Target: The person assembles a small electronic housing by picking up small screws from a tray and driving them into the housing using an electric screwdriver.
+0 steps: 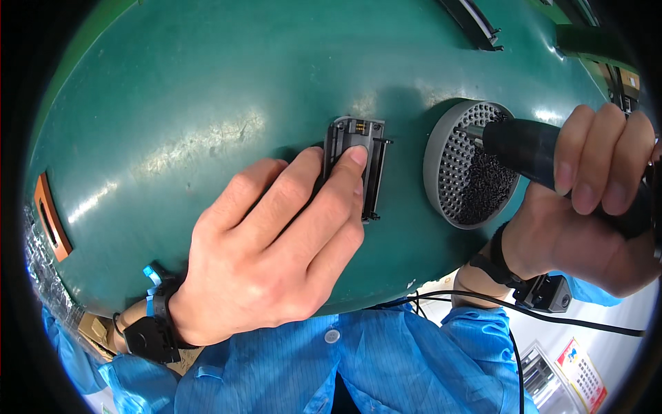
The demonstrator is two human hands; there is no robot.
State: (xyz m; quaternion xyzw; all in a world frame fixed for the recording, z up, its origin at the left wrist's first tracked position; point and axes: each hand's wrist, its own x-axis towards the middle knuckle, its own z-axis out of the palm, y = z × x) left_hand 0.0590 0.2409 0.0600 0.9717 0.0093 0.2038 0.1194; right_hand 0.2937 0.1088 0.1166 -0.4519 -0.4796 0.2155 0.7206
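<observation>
My left hand (pixel 276 234) is closed over a dark grey rectangular plastic part (pixel 349 132), its index fingertip pressing on the top face. Small gold contacts show at the part's far end, and a thin black bar runs along its right side; the fingers hide much of the rest. In my right hand (pixel 593 186) is a black power screwdriver (pixel 520 146), tilted so its metal tip reaches over a round grey screw tray (pixel 433 165). Small black screws (pixel 486 190) heap in the tray's near right portion, over a perforated bottom. Whether the tip touches a screw I cannot tell.
Everything rests on a green table mat (pixel 207 83). A curved black strip (pixel 472 24) lies at the far right edge, and a brown slotted piece (pixel 52 217) at the far left. A black cable (pixel 552 319) runs past the table's near edge toward the right.
</observation>
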